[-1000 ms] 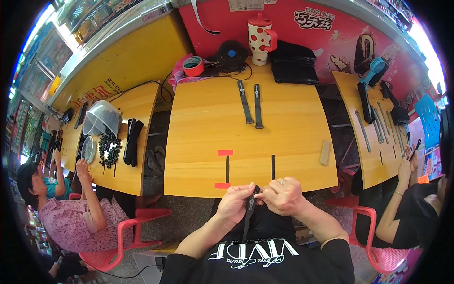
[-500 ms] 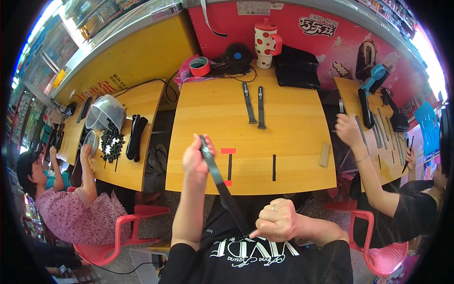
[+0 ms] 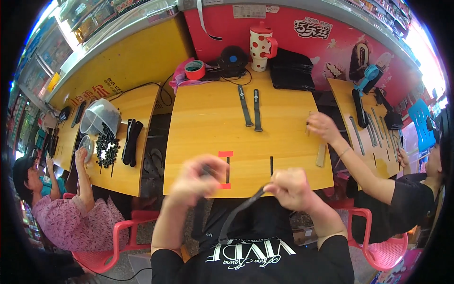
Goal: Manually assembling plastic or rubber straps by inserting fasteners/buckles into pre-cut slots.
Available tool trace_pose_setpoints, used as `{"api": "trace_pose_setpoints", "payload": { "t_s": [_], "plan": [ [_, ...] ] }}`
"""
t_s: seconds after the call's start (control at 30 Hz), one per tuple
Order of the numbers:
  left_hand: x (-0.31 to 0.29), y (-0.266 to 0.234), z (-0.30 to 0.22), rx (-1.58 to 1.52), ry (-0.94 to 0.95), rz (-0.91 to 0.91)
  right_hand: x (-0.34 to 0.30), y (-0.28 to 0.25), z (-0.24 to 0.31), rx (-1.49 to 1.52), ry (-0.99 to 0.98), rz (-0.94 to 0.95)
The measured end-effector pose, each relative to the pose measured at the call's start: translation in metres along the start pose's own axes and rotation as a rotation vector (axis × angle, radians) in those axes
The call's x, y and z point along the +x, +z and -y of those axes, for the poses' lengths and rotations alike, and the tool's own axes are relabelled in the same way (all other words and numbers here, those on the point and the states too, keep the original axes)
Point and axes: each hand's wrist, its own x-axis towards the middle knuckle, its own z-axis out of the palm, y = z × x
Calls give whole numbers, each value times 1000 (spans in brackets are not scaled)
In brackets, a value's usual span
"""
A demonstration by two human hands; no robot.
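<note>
Head view: left hand (image 3: pixel 201 176) was blurred, near the tabletop's front edge, fingers curled round a dark strip (image 3: pixel 199 215) that hung below it; finer grip detail could not be told. Right hand (image 3: pixel 292 188) was at the same edge, further right, fingers pinched narrow on the end of a dark strap (image 3: pixel 240 208). That strap curved down and left from the fingers, in front of the black shirt (image 3: pixel 302 258). Could not tell whether strip and strap were one piece. Tabletop (image 3: pixel 198 123) carried two loose straps (image 3: pixel 257 111) side by side, well apart from both hands. Red tape pieces (image 3: pixel 225 154) sat at both ends of the left black line (image 3: pixel 228 169), just beside the left hand; a second black line (image 3: pixel 271 165) ran near the right hand. Tan block (image 3: pixel 321 155) lay by the right edge. Co-worker's hand (image 3: pixel 322 127) was just above it, over that edge, with a thin item at its fingertips, too small to make out. Back of tabletop: tape roll (image 3: pixel 195 69) on a pink cloth (image 3: pixel 179 80), spotted tumbler (image 3: pixel 260 48) upright, black pouches (image 3: pixel 292 75) stacked just beside it. Left neighbouring table had a tipped clear tub (image 3: pixel 97 118) and small black pieces (image 3: pixel 108 149); right one had a blue fan (image 3: pixel 371 73) and grey straps (image 3: pixel 357 136).
</note>
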Motion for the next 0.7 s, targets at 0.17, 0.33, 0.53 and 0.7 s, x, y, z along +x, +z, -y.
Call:
{"api": "trace_pose_setpoints", "payload": {
  "t_s": [0.17,0.33,0.53,0.7],
  "plan": [
    [5,36,26,148,-294,2,32,7,-25,41,103,-12],
    [24,23,30,28,-182,-20,47,-14,-71,105,339,-215],
    [118,-20,13,168,-41,-397,64,-21,-221,-97,588,-135],
    [221,-77,44,335,-66,-567,85,12,-281,-336,655,-226]
  ]
}}
